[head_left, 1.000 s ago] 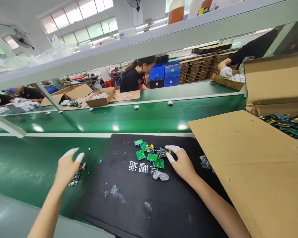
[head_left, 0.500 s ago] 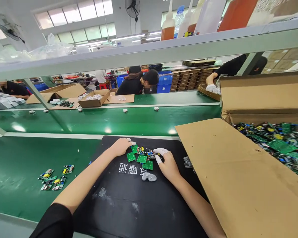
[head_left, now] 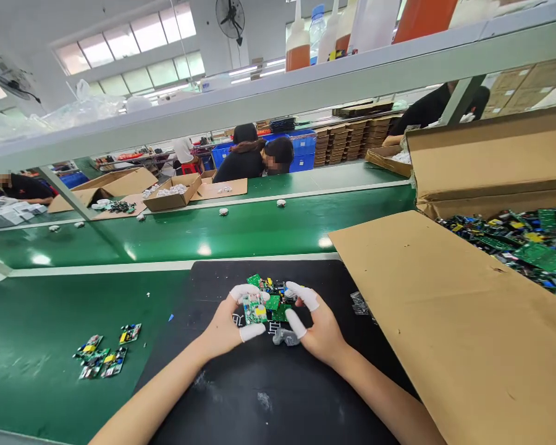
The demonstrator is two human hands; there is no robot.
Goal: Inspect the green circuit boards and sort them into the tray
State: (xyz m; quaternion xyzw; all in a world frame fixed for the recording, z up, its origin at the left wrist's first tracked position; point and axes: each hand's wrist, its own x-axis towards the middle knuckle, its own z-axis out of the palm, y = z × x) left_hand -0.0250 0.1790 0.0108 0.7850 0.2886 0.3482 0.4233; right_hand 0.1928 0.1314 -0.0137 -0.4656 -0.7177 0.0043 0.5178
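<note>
A small green circuit board (head_left: 254, 310) with a yellow part on it is gripped between the thumb and fingers of my left hand (head_left: 220, 327), held over the black mat (head_left: 241, 395). White finger cots cover fingertips on both hands. My right hand (head_left: 323, 324) has its thumb and fingers apart, beside a small pile of circuit boards (head_left: 273, 301); its fingertips are close to the pile's right side, and I see nothing held in it. A grey putty-like lump (head_left: 285, 337) lies on the mat near my right thumb.
Several circuit boards (head_left: 113, 363) lie on the green bench at left. A cardboard flap (head_left: 412, 296) slants along the right, beside a carton full of boards (head_left: 542, 250). Small white pieces (head_left: 281, 203) sit on the green belt (head_left: 176, 238). A shelf (head_left: 259, 111) crosses above; people sit beyond.
My left hand has come back from the pile's far left edge, turned, and now holds a circuit board. My right hand remains by the pile's right side. The view has shifted slightly.
</note>
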